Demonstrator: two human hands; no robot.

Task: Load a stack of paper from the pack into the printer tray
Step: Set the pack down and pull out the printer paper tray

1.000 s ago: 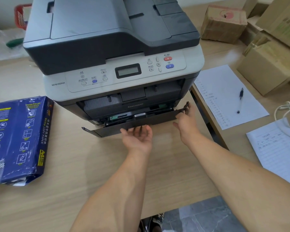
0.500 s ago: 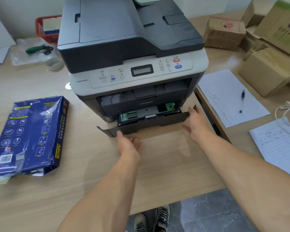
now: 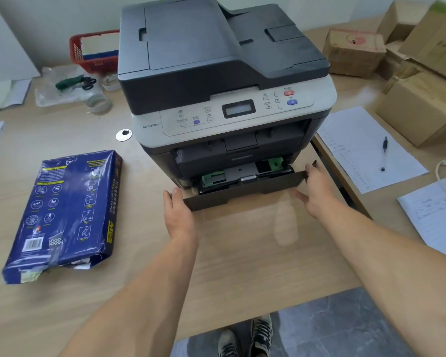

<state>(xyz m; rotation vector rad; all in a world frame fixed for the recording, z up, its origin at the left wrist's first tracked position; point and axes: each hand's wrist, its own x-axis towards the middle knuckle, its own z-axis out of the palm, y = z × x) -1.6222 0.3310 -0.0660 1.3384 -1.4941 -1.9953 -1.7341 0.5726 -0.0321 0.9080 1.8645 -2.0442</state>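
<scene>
We see the left hand [image 3: 178,213] gripping the left corner of the printer tray [image 3: 245,193] and the right hand [image 3: 316,188] clasping its right end; the tray sits part-way out of the printer [image 3: 224,81]. We find the blue paper pack [image 3: 65,212] lying flat on the desk [image 3: 242,266], well left of the tray, its near end torn open
</scene>
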